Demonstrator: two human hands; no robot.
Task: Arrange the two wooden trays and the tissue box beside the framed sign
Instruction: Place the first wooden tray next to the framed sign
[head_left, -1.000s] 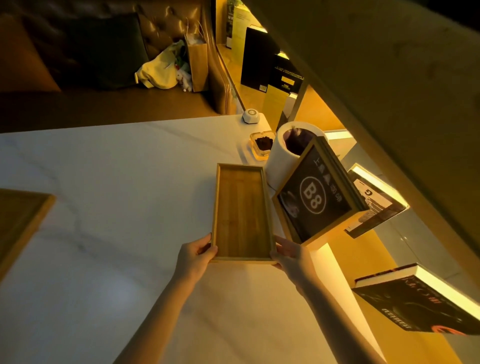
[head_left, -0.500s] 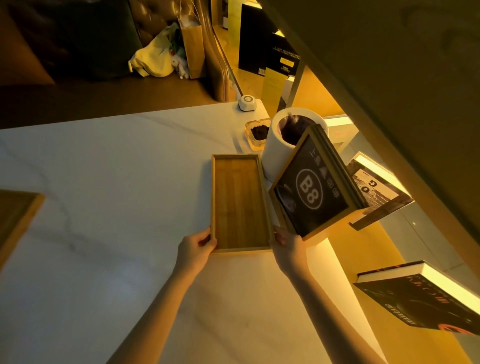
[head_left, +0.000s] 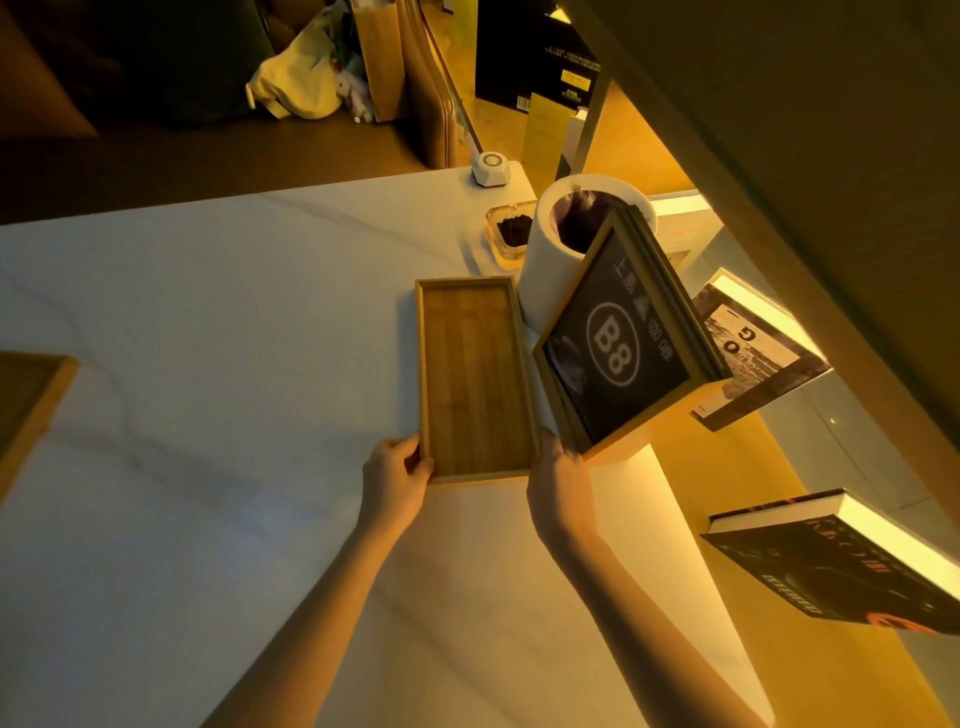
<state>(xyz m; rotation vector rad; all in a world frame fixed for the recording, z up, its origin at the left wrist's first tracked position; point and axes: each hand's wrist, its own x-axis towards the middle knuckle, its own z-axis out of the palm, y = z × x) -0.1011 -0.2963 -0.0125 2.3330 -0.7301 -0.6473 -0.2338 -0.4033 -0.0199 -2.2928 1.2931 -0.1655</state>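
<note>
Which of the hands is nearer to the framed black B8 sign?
Right. The right hand is just below the framed black B8 sign's near corner; the left hand is across the wooden tray.

The long wooden tray (head_left: 475, 376) lies flat and empty on the white table (head_left: 208, 338), its long right side just beside my framed B8 sign (head_left: 621, 338), which stands tilted. A second wooden tray (head_left: 28, 400) sits well apart at the table's left edge
</note>
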